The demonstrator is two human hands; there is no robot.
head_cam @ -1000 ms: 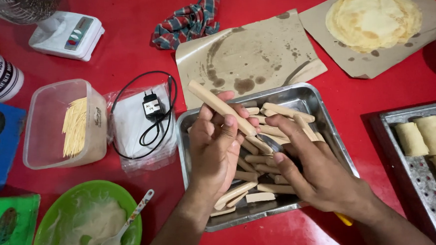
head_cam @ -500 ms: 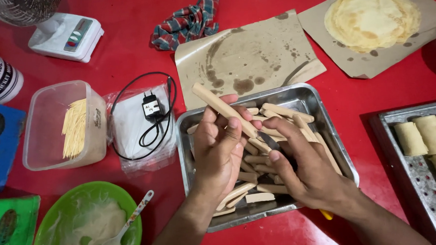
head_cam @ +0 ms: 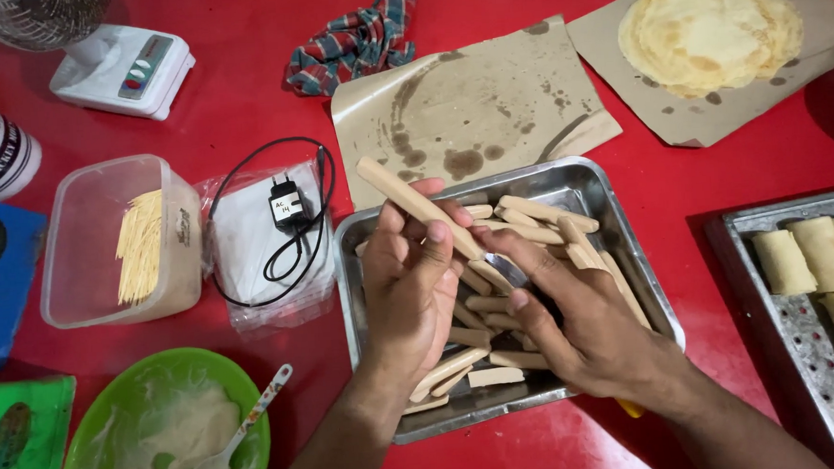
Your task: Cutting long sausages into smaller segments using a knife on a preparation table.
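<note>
A metal tray (head_cam: 593, 189) on the red table holds several pale tan sticks (head_cam: 540, 213). My left hand (head_cam: 409, 292) is over the tray's left half, holding one long stick (head_cam: 398, 194) that points up and to the left beyond the rim. My right hand (head_cam: 574, 321) hovers over the tray's middle; its fingers meet the lower end of that stick and grip something small there that I cannot make out. A yellow handle tip (head_cam: 631, 409) pokes out beneath my right wrist.
Greasy brown paper (head_cam: 472, 103) lies behind the tray; another sheet carries flat round wrappers (head_cam: 709, 29). A second metal tray (head_cam: 774, 339) with filled rolls (head_cam: 823, 261) sits right. Left: plastic box of thin sticks (head_cam: 137, 244), bagged charger (head_cam: 287, 208), green bowl with paste and spoon (head_cam: 166, 433), fan base (head_cam: 123, 69), cloth (head_cam: 359, 38).
Both hands have drawn a little closer together over the tray. The long stick stays in my left hand, angled the same way.
</note>
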